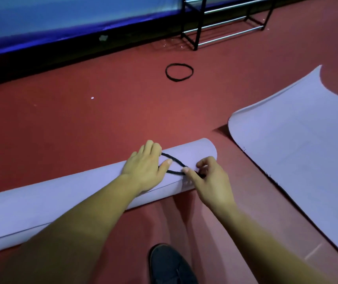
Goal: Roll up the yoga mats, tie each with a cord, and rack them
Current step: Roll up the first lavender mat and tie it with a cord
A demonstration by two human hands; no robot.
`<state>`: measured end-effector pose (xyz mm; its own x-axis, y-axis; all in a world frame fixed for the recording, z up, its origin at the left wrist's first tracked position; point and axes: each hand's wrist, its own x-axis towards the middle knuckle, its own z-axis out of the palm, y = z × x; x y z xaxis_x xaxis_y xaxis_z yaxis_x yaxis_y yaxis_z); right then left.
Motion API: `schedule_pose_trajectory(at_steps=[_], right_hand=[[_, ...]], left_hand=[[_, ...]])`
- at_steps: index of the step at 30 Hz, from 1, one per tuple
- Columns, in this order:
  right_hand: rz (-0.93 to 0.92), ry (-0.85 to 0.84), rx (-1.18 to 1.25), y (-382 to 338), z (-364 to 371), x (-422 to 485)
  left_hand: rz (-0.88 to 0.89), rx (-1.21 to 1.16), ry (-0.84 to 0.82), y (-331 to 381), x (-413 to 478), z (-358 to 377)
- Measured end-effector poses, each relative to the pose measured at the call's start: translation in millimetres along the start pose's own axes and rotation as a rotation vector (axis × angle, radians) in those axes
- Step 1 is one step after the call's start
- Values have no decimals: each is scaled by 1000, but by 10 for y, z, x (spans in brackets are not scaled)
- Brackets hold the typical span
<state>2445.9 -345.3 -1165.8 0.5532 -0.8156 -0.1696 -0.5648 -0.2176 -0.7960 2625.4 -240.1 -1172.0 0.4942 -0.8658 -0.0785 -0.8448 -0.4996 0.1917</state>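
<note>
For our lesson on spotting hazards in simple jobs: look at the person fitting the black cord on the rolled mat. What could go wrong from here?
1. The cord is stretched between the left hand and right hand; if either grip slips, it may snap back.
2. The cord sits close to the end of the rolled mat, so it might slide off.
3. Both hands are busy with the cord, so the roll's loose edge may spring open.

Gym hall: red floor [82,124], mats [297,150], rack [200,23].
</note>
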Motion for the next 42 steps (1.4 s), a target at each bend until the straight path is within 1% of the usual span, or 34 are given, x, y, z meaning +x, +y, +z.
schedule_pose_trajectory(at_steps=[2, 5, 9, 11, 14, 17, 20, 23, 25, 27, 29, 31, 33, 35, 37, 39, 42], right_hand=[[-31, -25, -30, 30, -15, -11], [-56, -39, -33, 98, 31, -8], [-157, 7, -14, 157, 40, 12], [-146, 49, 30, 194, 34, 15], [-32, 189, 128, 236, 38, 29], [203, 332, 231, 254, 5, 56], [385, 320, 333, 343, 88, 79], [536, 266, 562, 332, 166, 112], [566, 261, 678, 299, 190, 121], [554, 295, 687, 271, 209, 115], [549, 330, 698, 281, 239, 100], [552, 345, 686, 310, 263, 102], [580, 335, 675, 321, 274, 109], [622, 305, 718, 304, 267, 112], [661, 270, 790, 286, 269, 148], [677, 258, 848, 293, 285, 207], [659, 330, 846, 279, 322, 253]], left_hand=[[110, -22, -19, -20, 11, -15], [213, -27, -131, -44, 89, -75], [174, -73, -215, 116, 191, -104], [140, -49, -237, 260, 256, -99], [91, -93, -289, 418, 385, -136], [54, -80, -349, 473, 495, -150], [-4, -88, -371, 533, 567, -78], [-88, -131, -396, 565, 599, -24], [-115, -171, -402, 568, 599, -38], [-111, -149, -381, 605, 605, -86], [-47, -116, -287, 659, 614, -110], [16, -184, -217, 698, 619, -128], [-38, -261, -276, 704, 649, -120], [-136, -212, -389, 727, 704, -103], [-191, -153, -467, 762, 782, -85], [-202, -156, -470, 781, 826, -75], [-211, -174, -439, 772, 803, -93]])
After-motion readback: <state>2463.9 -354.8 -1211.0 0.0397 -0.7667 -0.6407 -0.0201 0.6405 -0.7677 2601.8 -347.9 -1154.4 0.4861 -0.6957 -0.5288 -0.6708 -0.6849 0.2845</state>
